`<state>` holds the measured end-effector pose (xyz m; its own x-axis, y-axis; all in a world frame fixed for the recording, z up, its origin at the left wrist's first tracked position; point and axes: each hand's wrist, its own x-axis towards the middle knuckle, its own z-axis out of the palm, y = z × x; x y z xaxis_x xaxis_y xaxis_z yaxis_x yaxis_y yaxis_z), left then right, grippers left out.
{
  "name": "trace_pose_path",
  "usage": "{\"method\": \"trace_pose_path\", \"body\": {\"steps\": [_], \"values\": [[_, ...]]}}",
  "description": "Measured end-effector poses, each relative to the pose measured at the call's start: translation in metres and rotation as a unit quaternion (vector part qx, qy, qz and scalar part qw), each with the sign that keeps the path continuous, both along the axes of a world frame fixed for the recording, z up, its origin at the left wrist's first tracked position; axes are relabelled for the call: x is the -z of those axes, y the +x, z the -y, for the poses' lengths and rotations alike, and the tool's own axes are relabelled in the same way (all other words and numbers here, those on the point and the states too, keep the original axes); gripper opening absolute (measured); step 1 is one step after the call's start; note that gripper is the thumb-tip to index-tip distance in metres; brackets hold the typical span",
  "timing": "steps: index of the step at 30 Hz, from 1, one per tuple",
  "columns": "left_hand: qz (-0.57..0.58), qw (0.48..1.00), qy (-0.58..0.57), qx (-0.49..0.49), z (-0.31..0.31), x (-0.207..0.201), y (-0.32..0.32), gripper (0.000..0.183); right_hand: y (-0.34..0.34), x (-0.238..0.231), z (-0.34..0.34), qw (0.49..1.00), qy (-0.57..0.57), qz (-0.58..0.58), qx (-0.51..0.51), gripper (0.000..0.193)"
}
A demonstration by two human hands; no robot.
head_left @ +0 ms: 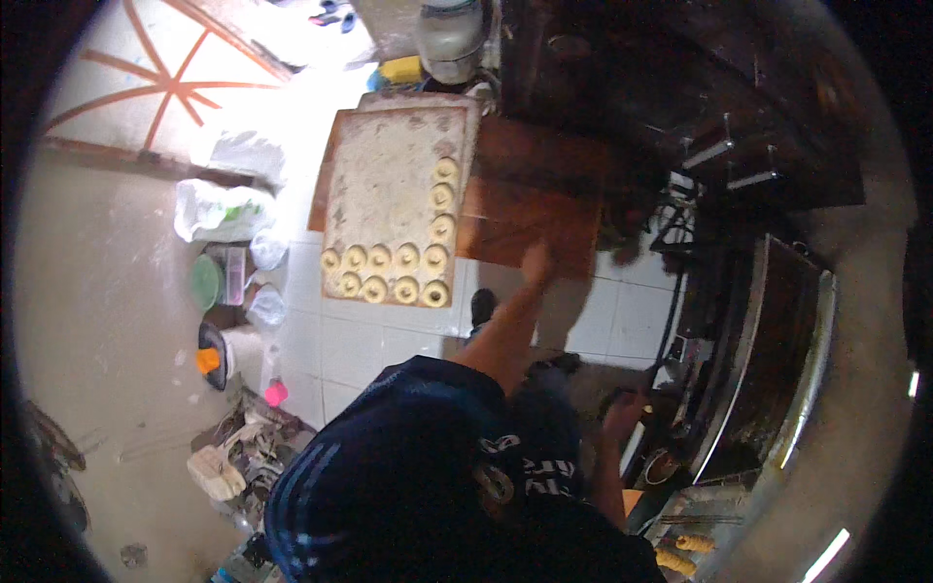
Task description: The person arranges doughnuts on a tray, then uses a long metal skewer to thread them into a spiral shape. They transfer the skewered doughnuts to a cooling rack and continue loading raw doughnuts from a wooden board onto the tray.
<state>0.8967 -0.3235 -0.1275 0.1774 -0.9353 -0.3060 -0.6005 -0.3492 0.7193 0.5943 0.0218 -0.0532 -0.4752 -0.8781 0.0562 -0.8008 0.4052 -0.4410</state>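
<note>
Nearby, right hand (623,416): bent in at my side, near a small round bowl (661,466); blur and shadow cover its fingers, so I cannot tell whether they pinch anything.
Golden rolls (675,561): ridged, lying at the lower right, well apart from the board.
Left hand (537,260): reaching out at the near edge of the brown wooden desk (501,233); I cannot tell if its fingers are spread or pressed together, or whether they touch the wood.
Dough rings (406,298): a dozen, pale, lined along the right side and near end of the floury board (384,194), apart from both my hands.
Floury board: resting on the desk, to the left of my left hand.
Step with the rings: shaped dough being laid out or taken off, I judge; which one I cannot tell.
Next move's needs: a ring would want a light, even hold, so its hole keeps round.
Gas cylinder (450,49): standing beyond the desk's far end.
</note>
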Motion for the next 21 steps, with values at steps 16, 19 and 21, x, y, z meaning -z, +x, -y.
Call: {"method": "trace_pose_path", "body": {"steps": [16, 19, 21], "values": [[-0.038, 0.992, -0.090, -0.078, -0.133, -0.080, 0.245, 0.037, 0.177, 0.133, 0.058, 0.928, 0.108, 0.296, -0.200, 0.020], [0.006, 0.964, -0.124, -0.234, -0.203, -0.064, 0.367, 0.031, 0.248, 0.121, 0.074, 0.862, 0.131, 0.443, -0.210, 0.021], [0.207, 0.939, -0.024, -0.273, -0.241, -0.053, 0.452, 0.027, 0.283, 0.122, 0.075, 0.823, 0.216, 0.487, -0.198, 0.021]]}}
